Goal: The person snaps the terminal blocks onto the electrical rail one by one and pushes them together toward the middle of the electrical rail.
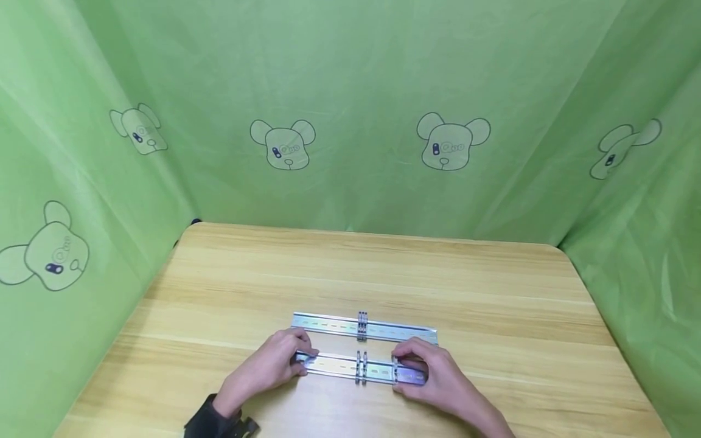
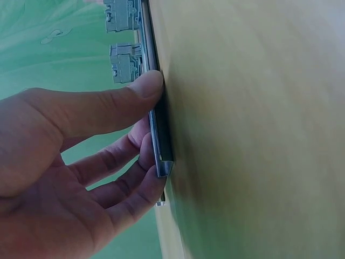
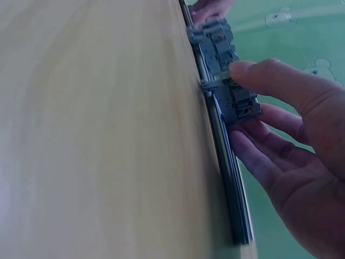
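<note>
A metal DIN rail (image 1: pixel 331 365) lies on the wooden table, slots upward. My left hand (image 1: pixel 274 365) grips its left end, thumb on the near edge and fingers on the far edge, as the left wrist view also shows at the rail end (image 2: pixel 166 168). Two thin grey terminal blocks (image 1: pixel 361 368) stand on the rail near its middle, a small gap between them. Closer to the right end stands another terminal block (image 3: pixel 237 102). My right hand (image 1: pixel 435 374) pinches that block between thumb and fingers.
Behind the near rail lies a second DIN rail (image 1: pixel 323 324), roughly parallel, with several terminal blocks (image 1: pixel 362 326) grouped at its middle. The wooden table (image 1: pixel 383 267) reaches back to a green curtain (image 1: pixel 361 194) that also hangs at both sides.
</note>
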### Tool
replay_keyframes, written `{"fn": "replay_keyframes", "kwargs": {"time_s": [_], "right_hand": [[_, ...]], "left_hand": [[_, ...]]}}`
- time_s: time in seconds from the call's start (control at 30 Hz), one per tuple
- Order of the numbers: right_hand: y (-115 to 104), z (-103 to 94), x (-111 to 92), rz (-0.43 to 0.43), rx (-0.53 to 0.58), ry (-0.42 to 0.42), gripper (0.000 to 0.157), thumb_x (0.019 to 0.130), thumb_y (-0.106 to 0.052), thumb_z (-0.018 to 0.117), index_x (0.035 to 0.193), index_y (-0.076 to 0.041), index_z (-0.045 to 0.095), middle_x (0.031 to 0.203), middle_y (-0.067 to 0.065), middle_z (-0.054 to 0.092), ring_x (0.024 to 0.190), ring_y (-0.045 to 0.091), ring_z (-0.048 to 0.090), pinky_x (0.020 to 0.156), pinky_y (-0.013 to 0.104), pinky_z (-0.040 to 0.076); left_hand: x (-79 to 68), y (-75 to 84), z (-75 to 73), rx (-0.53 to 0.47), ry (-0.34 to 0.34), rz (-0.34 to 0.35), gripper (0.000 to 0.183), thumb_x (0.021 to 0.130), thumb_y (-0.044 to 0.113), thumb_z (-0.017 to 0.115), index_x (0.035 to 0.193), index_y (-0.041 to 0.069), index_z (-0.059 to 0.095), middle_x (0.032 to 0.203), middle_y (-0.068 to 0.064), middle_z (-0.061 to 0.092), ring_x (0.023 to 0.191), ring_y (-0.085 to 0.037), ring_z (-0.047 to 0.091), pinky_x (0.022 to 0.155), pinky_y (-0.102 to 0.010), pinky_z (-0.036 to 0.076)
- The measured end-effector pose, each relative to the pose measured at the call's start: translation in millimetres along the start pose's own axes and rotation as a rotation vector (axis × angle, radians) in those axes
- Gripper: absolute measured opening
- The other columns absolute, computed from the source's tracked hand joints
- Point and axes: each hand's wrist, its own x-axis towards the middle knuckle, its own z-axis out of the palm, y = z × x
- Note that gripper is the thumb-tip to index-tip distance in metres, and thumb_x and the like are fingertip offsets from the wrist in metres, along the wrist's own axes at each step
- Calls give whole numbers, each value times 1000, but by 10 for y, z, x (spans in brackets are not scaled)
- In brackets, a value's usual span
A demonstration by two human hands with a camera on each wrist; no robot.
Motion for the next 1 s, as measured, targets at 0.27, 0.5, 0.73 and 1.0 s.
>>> {"fn": "replay_keyframes", "kwargs": {"time_s": [0.27,0.5,0.73,1.0], "right_hand": [[123,242,69,43,-56,-26,50,59,-14,92,102,-6,68,104,4,70,95,21,67,81,39,60],[159,316,69,65,-71,-21,50,62,-24,91,105,-11,68,107,-4,68,98,16,65,84,37,59],[118,331,106,90,-43,-31,50,62,-20,91,105,-8,68,106,-3,68,98,16,65,84,33,59],[-186,308,241,32,4,-5,51,57,0,89,102,2,66,102,13,68,92,30,67,78,40,60]], "left_hand": [[1,16,-2,-6,0,9,32,74,13,82,104,6,77,98,-1,66,88,-14,61,79,-31,58],[11,10,6,-3,-3,5,31,73,12,83,104,6,77,99,-1,66,88,-14,62,78,-30,58],[10,-9,-3,7,-2,12,31,74,12,83,103,6,77,98,0,66,88,-14,62,78,-31,58],[1,-13,-4,11,3,13,31,74,13,83,104,6,77,98,0,66,88,-13,61,78,-30,58]]}}
